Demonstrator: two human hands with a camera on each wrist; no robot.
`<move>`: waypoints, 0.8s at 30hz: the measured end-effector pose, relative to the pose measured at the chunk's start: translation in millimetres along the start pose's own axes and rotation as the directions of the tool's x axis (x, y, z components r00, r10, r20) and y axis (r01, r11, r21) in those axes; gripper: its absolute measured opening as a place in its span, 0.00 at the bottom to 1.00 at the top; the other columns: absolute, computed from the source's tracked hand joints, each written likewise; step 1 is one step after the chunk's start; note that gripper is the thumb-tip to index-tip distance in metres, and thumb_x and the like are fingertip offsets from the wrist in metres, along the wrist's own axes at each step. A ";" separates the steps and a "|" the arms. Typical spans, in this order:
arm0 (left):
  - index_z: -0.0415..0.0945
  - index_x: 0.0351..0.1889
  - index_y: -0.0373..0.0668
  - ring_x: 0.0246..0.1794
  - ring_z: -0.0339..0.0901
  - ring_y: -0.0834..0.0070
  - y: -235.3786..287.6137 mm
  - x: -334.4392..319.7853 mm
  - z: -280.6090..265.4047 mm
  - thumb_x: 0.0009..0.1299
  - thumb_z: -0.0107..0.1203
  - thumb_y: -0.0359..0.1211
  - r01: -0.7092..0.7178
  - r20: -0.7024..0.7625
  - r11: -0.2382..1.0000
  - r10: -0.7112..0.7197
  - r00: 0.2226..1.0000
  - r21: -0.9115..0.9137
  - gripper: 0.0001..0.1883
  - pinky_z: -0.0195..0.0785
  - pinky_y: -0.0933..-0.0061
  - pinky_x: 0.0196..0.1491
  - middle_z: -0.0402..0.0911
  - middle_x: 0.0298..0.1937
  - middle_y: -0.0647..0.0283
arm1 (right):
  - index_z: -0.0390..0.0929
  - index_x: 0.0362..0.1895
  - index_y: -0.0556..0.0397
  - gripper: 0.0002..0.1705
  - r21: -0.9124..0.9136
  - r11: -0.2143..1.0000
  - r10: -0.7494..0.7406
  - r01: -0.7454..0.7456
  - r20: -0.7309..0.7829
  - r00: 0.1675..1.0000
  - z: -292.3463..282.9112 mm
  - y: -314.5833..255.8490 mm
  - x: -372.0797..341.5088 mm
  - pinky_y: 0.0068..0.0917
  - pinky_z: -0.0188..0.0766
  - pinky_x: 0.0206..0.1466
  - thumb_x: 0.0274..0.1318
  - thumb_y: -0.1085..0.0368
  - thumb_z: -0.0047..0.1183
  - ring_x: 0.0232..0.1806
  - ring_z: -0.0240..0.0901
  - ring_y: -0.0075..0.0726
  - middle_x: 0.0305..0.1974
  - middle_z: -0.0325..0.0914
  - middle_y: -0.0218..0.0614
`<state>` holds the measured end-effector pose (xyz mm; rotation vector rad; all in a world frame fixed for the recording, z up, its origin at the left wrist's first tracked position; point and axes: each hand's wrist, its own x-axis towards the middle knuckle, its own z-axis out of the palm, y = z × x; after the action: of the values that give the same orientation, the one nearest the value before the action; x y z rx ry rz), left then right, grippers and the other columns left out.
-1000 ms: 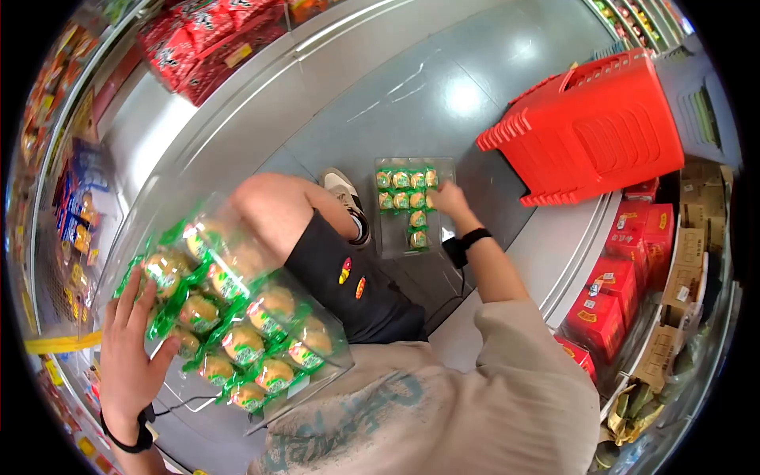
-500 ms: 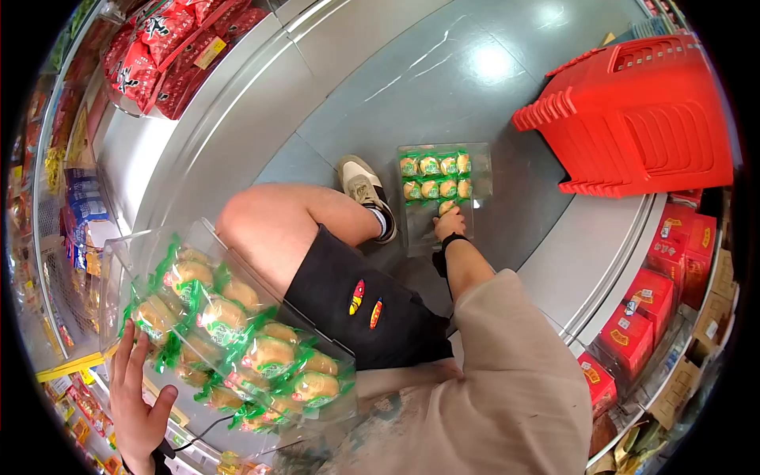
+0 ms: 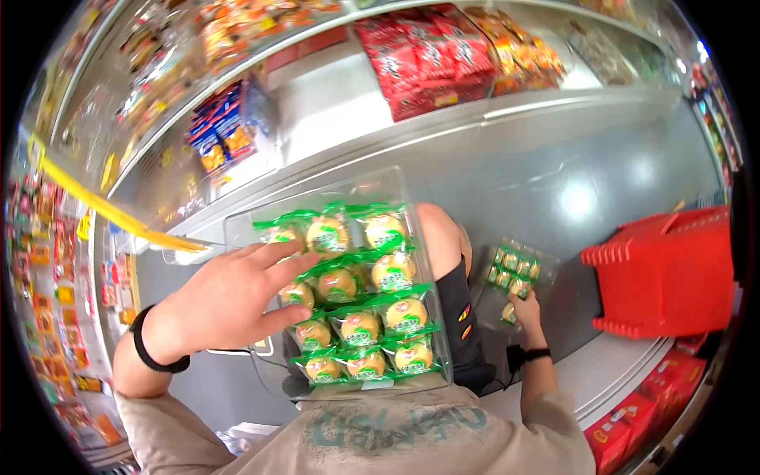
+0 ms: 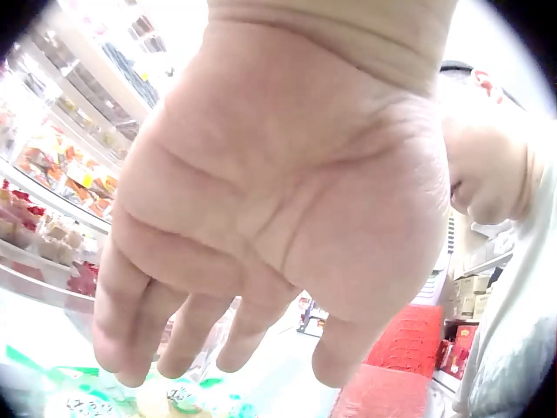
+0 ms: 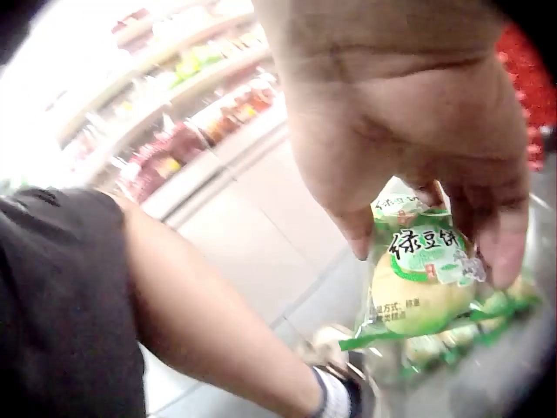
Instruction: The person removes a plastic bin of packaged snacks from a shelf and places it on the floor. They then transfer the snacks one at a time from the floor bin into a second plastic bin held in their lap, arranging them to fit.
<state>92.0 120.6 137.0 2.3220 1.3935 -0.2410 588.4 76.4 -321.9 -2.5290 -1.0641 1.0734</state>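
Observation:
A clear plastic box (image 3: 237, 229) of green-wrapped round cakes (image 3: 393, 271) sits on the person's lap. Over its left side reaches the left hand (image 3: 229, 297), fingers spread and loosely bent, fingertips at the cakes. In the left wrist view the left palm (image 4: 278, 192) faces the camera and holds nothing. Lower down, the right hand (image 3: 528, 310) is at a second, smaller clear tray (image 3: 545, 261) on the floor, with rows of the same cakes. The right wrist view shows the right hand (image 5: 409, 131) pinching a wrapped mung bean cake (image 5: 409, 296) between thumb and fingers.
Stacked red plastic baskets (image 3: 669, 273) stand on the floor at right. Red gift boxes (image 3: 625, 423) line the low shelf below them. Snack shelves run along the top and left, with red bags (image 3: 431, 59) and blue packets (image 3: 222, 127). A bent knee (image 3: 443, 237) separates box and tray.
The head view has swung left. My left hand has moved from beside the lap box to over its cakes. The right hand remains at the floor tray, shifting among its lower cakes.

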 end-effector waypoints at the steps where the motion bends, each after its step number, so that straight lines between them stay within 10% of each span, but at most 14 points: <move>1: 0.72 0.64 0.41 0.54 0.79 0.47 1.4 -2.5 -3.1 0.67 0.65 0.41 -0.034 -0.058 0.998 0.030 0.998 -0.061 0.29 0.75 0.55 0.54 0.80 0.57 0.48 | 0.72 0.53 0.61 0.32 0.043 0.990 -0.130 0.133 -0.061 0.990 -23.3 -23.7 -18.3 0.35 0.77 0.42 0.52 0.50 0.65 0.38 0.82 0.42 0.40 0.82 0.49; 5: 0.73 0.59 0.37 0.47 0.82 0.51 4.5 -9.2 -12.0 0.68 0.64 0.39 -0.067 -0.168 0.982 0.037 0.985 -0.174 0.25 0.78 0.59 0.48 0.83 0.47 0.50 | 0.73 0.45 0.58 0.14 0.199 0.797 -0.523 0.570 -0.244 0.817 -131.8 -142.5 -128.7 0.23 0.69 0.35 0.60 0.66 0.61 0.32 0.69 0.20 0.32 0.77 0.32; 9: 0.67 0.64 0.35 0.47 0.83 0.63 12.8 -2.7 -7.9 0.68 0.67 0.40 -0.190 -0.260 0.867 0.073 0.963 -0.461 0.32 0.78 0.64 0.47 0.80 0.50 0.52 | 0.73 0.51 0.59 0.19 0.302 0.563 -0.725 0.769 -0.266 0.635 -174.0 -252.2 -241.5 0.19 0.67 0.29 0.56 0.71 0.64 0.26 0.64 0.14 0.31 0.76 0.26; 11: 0.63 0.68 0.36 0.49 0.81 0.64 19.6 2.0 -0.5 0.68 0.68 0.42 -0.142 -0.209 0.764 0.009 0.978 -0.629 0.36 0.78 0.65 0.48 0.78 0.54 0.52 | 0.74 0.54 0.58 0.26 0.032 0.368 -0.910 0.929 -0.193 0.367 -168.9 -283.8 -276.5 0.23 0.73 0.29 0.51 0.67 0.69 0.29 0.73 0.21 0.37 0.79 0.33; 14: 0.57 0.69 0.37 0.52 0.78 0.69 27.0 9.2 2.8 0.69 0.68 0.44 -0.102 -0.150 0.633 -0.023 0.988 -0.768 0.39 0.76 0.67 0.50 0.74 0.58 0.51 | 0.76 0.51 0.55 0.30 -0.143 0.183 -0.981 0.973 -0.094 0.171 -147.4 -323.4 -315.8 0.41 0.78 0.32 0.45 0.56 0.71 0.32 0.80 0.50 0.38 0.78 0.43; 16: 0.59 0.67 0.37 0.51 0.77 0.71 24.1 17.4 14.7 0.69 0.68 0.43 -0.150 -0.194 0.546 -0.023 0.981 -0.824 0.37 0.75 0.68 0.50 0.75 0.56 0.52 | 0.75 0.51 0.55 0.30 -0.219 0.112 -0.994 0.969 -0.021 0.110 -133.3 -337.1 -324.9 0.42 0.78 0.32 0.47 0.52 0.70 0.34 0.81 0.51 0.36 0.77 0.42; 21: 0.63 0.55 0.35 0.48 0.81 0.52 -8.3 45.7 38.0 0.65 0.66 0.36 -0.051 -0.293 0.655 -0.265 0.919 -0.754 0.28 0.73 0.57 0.50 0.80 0.47 0.45 | 0.70 0.53 0.55 0.39 -0.239 0.163 -0.985 0.957 0.012 0.171 -121.8 -342.3 -322.7 0.42 0.79 0.32 0.47 0.43 0.70 0.34 0.82 0.52 0.37 0.78 0.42; 23: 0.63 0.53 0.37 0.45 0.80 0.58 -17.7 56.5 38.1 0.66 0.66 0.35 -0.052 -0.307 0.778 -0.185 0.934 -0.626 0.25 0.73 0.60 0.48 0.80 0.44 0.49 | 0.69 0.53 0.53 0.37 -0.190 0.357 -0.923 0.914 0.078 0.377 -135.6 -346.1 -330.9 0.40 0.78 0.35 0.50 0.42 0.70 0.35 0.81 0.50 0.36 0.77 0.41; 24: 0.63 0.52 0.38 0.43 0.79 0.62 -20.9 62.2 40.1 0.66 0.66 0.34 -0.052 -0.304 0.829 -0.145 0.941 -0.557 0.24 0.73 0.61 0.47 0.80 0.42 0.52 | 0.70 0.52 0.53 0.36 -0.139 0.334 -0.937 0.932 0.062 0.344 -138.1 -346.2 -328.9 0.40 0.78 0.36 0.50 0.44 0.70 0.36 0.81 0.50 0.36 0.77 0.41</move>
<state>106.4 161.3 73.4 1.8795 1.4300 0.5190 338.1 114.2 105.9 -1.3886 -2.2249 0.5533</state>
